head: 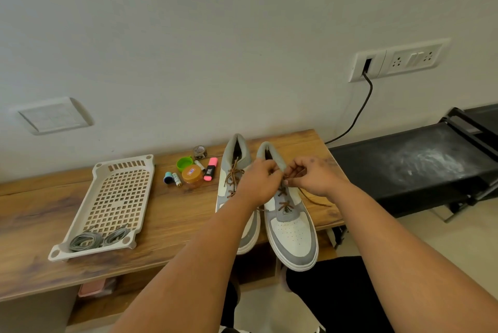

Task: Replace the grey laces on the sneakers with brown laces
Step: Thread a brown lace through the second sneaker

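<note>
Two hands work a brown lace on the right-hand sneaker of a pair at the desk's right end.

The left hand [262, 180] and right hand [314, 175], fingers curled, pinch the brown lace [285, 204] above the upper eyelets of the right sneaker [292, 227], whose toe overhangs the front edge; one loose end trails toward the right edge. The left sneaker [234, 168], just beside it, is already laced in brown. Two bundles of grey laces [98, 238] lie in the near end of a white perforated tray [118, 192] toward the desk's [35, 214] left. A brown-lidded jar [192, 176], pink highlighter [210, 168] and green cap [184, 163] sit between tray and shoes.
</note>
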Demonstrator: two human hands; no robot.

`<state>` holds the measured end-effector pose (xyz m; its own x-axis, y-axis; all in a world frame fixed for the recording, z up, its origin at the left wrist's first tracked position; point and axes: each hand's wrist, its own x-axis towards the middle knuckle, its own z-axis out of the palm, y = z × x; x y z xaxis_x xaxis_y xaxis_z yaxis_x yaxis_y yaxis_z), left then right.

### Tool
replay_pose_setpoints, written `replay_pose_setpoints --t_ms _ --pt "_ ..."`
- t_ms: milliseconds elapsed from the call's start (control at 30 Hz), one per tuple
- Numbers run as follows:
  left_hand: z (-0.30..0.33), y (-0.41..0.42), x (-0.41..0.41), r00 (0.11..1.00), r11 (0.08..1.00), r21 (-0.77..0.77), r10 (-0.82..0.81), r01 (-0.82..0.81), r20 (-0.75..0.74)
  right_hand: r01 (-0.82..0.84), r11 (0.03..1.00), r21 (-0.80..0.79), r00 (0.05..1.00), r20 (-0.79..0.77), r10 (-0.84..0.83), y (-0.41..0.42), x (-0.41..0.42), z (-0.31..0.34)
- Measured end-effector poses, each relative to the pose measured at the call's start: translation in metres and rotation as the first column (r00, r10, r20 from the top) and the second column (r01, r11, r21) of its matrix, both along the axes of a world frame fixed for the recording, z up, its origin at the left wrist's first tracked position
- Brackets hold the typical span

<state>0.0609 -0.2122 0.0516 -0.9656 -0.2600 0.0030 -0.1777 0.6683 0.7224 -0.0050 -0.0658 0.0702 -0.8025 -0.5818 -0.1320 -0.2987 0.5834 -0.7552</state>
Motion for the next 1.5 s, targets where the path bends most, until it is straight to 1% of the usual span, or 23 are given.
replay_pose_setpoints --t_ms 67,133,233,333,367,400,467,533,567,600,633,667,700,733,767,800,900,967,1033,1167,1300,1400,1500 --pt "0.007 0.005 0.001 0.991 0.945 0.314 0.049 -0.087 0.127 0.006 1.000 -0.005 1.000 -0.001 -0.006 0.000 0.001 0.001" --pt "0.011 0.006 0.003 0.984 0.901 0.421 0.029 -0.103 0.178 -0.015 1.000 0.007 0.999 -0.037 0.015 -0.001 0.002 0.002" --pt "0.009 0.001 0.006 0.988 0.916 0.391 0.027 -0.086 0.155 -0.033 0.999 0.006 0.994 -0.103 0.033 -0.001 0.003 0.003" --pt "0.007 -0.004 0.008 0.995 0.933 0.352 0.043 -0.073 0.092 -0.061 0.997 0.051 0.994 -0.084 0.065 0.000 -0.001 0.005" --pt "0.007 -0.004 0.008 0.996 0.938 0.340 0.042 -0.066 0.078 -0.079 0.995 0.066 0.997 -0.022 0.080 0.002 -0.004 0.006" --pt "0.007 -0.005 0.009 0.997 0.941 0.332 0.041 -0.063 0.072 -0.091 0.995 0.041 0.992 0.090 0.087 0.006 -0.008 0.005" --pt "0.007 -0.007 0.009 0.996 0.942 0.331 0.029 -0.054 0.081 -0.032 0.988 -0.150 0.939 0.335 0.082 0.017 -0.012 0.005" --pt "0.009 -0.010 0.012 0.993 0.943 0.331 -0.018 -0.021 0.114 0.129 0.913 -0.387 0.904 0.425 0.052 0.029 -0.014 0.009" --pt "0.009 -0.012 0.013 0.991 0.947 0.322 -0.043 -0.001 0.129 0.255 0.833 -0.491 0.881 0.473 0.009 0.034 -0.016 0.012" --pt "0.008 -0.013 0.013 0.989 0.952 0.307 -0.057 0.012 0.138 0.402 0.721 -0.564 0.849 0.524 -0.065 0.039 -0.019 0.013" --pt "0.008 -0.014 0.013 0.988 0.957 0.289 -0.059 0.015 0.143 0.520 0.633 -0.574 0.815 0.555 -0.166 0.042 -0.024 0.013" --pt "0.007 -0.015 0.014 0.988 0.962 0.273 -0.052 0.011 0.144 0.568 0.628 -0.532 0.809 0.503 -0.305 0.046 -0.029 0.011" --pt "0.007 -0.015 0.014 0.989 0.964 0.267 -0.045 0.005 0.144 0.540 0.733 -0.414 0.839 0.337 -0.427 0.048 -0.034 0.007" --pt "0.008 -0.015 0.014 0.989 0.964 0.267 -0.041 0.001 0.143 0.468 0.854 -0.228 0.884 0.133 -0.449 0.048 -0.035 0.004" --pt "0.008 -0.015 0.015 0.989 0.963 0.269 -0.039 0.000 0.142 0.363 0.930 -0.059 0.931 -0.022 -0.364 0.047 -0.034 0.000" --pt "0.008 -0.015 0.015 0.990 0.962 0.274 -0.039 0.000 0.136 0.249 0.968 0.043 0.968 -0.055 -0.246 0.043 -0.032 -0.003" --pt "0.006 -0.011 0.016 0.993 0.959 0.284 -0.028 -0.006 0.114 -0.039 0.996 0.084 0.994 0.103 0.030 0.022 -0.017 -0.001" --pt "0.004 -0.009 0.015 0.994 0.961 0.276 -0.003 -0.027 0.107 -0.111 0.985 0.128 0.992 0.072 0.103 0.008 -0.009 0.003" --pt "0.003 -0.009 0.015 0.995 0.962 0.270 0.023 -0.048 0.096 -0.123 0.985 0.124 0.992 0.046 0.118 0.002 -0.003 0.007" --pt "0.003 -0.011 0.016 0.996 0.957 0.286 0.026 -0.049 0.084 -0.118 0.991 0.067 0.991 0.077 0.113 0.006 -0.006 0.004" --pt "-0.001 -0.010 0.015 0.995 0.973 0.216 0.070 -0.084 0.070 -0.110 0.974 0.197 0.994 0.029 0.107 0.015 -0.021 -0.004" --pt "-0.001 -0.012 0.017 0.995 0.994 0.087 0.062 -0.069 0.080 -0.089 0.958 0.273 0.995 -0.021 0.098 0.019 -0.028 -0.009" --pt "-0.002 -0.021 0.018 0.982 0.989 -0.146 0.030 -0.002 0.187 -0.063 0.945 0.321 0.993 -0.074 0.091 0.014 -0.027 -0.015"
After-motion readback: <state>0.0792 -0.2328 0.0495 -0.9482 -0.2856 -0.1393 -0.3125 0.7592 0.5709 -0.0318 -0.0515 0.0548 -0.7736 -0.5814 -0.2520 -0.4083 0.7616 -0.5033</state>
